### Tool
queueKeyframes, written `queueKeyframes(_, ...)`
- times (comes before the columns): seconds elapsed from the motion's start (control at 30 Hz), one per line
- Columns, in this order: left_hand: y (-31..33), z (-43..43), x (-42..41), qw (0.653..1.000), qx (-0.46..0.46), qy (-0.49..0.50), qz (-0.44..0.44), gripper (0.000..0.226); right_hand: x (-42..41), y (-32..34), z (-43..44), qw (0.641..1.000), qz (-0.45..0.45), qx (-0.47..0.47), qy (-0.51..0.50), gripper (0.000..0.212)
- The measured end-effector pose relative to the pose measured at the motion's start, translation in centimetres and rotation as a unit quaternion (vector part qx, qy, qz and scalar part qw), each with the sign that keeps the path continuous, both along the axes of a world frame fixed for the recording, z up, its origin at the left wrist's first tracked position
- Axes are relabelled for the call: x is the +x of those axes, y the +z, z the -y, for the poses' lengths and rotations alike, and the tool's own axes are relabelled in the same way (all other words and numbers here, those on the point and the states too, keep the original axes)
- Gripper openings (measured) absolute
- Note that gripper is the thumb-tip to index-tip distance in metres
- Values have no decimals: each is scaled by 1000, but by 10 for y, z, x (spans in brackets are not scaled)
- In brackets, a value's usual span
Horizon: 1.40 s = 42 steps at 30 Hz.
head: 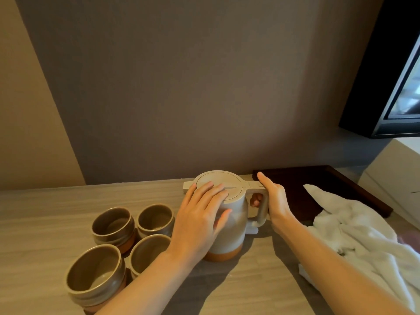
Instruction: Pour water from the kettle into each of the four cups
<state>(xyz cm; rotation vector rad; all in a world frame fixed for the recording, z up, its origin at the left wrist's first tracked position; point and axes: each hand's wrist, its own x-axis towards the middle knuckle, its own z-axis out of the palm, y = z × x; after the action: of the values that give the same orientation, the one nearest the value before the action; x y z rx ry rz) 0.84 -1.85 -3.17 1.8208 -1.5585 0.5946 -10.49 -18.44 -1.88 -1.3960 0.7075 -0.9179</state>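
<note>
Kettle (237, 235) upright beside four cups (113, 223), right hand (275, 202) gripping its handle (263, 211), left hand (200, 215) flat on lid (218, 178)

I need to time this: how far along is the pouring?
Nothing looks poured yet: the kettle stands upright on the table, lid closed. In hand: the right hand grips its handle while the left hand rests on the lid. Left: lifting and pouring into all four cups, which show no clear water.
</note>
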Motion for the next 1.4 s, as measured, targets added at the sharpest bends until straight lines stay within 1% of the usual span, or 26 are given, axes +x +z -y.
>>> queueKeyframes(0.03, -1, 0, 0, 1000, -4, -2, -2, 41, -1, -1, -1, 1000, 5, 13, 6, 51)
queueKeyframes(0.13, -1, -1, -1, 1000, -18, -2, -18, 40, -4, -2, -6, 999, 16, 43, 18, 47)
queueKeyframes(0.27, -1, -2, -4, 999, -27, -4, -45, 40, -8, -2, -8, 998, 25, 56, 32, 46)
queueKeyframes(0.4, -2, -5, -5, 998, -24, -15, -50, 39, -7, -5, -15, 989, 77, 129, -11, 36)
queueKeyframes(0.47, -1, -6, -6, 998, -24, -16, -57, 39, -7, -3, -19, 984, 90, 148, -36, 31)
queueKeyframes(0.67, 8, -9, -15, 995, -47, -27, -83, 39, -17, 24, -23, 984, 98, 139, -42, 27)
queueKeyframes(0.8, 29, -11, -24, 994, -70, -33, -79, 39, -27, 47, -34, 982, 108, 134, -72, 32)
queueKeyframes(1.07, 62, -36, -47, 989, -98, -45, -98, 37, -50, 81, -66, 983, 100, 127, -86, 30)
queueKeyframes(1.2, 65, -56, -58, 984, -95, -55, -143, 40, -62, 86, -85, 983, 93, 127, -93, 31)
queueKeyframes(1.3, 61, -78, -63, 972, -98, -54, -207, 42, -71, 85, -98, 984, 87, 122, -101, 29)
queueKeyframes(1.4, 49, -103, -61, 962, -96, -24, -256, 48, -79, 83, -109, 986, 74, 110, -105, 28)
